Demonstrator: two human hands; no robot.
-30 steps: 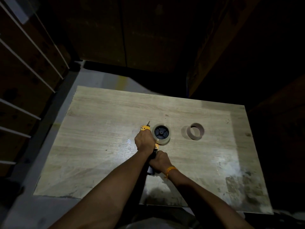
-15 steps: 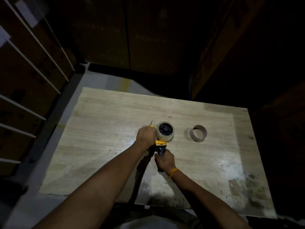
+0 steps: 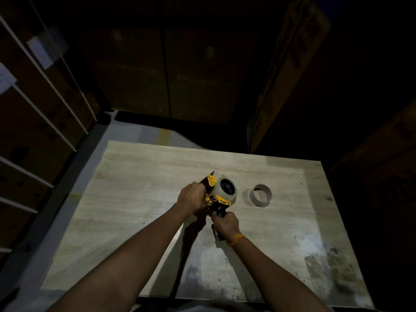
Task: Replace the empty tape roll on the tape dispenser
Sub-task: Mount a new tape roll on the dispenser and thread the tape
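— So where is the tape dispenser (image 3: 219,194) sitting?
— Above the worktop (image 3: 139,176); the right hand (image 3: 226,225) is gripping its handle, the left hand (image 3: 191,199) is clasping its front.
— And the empty tape roll (image 3: 260,195)?
— Lying on the worktop, just right.

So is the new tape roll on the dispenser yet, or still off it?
On. The clear tape roll sits around the dispenser hub, while the empty core stands apart on the table.
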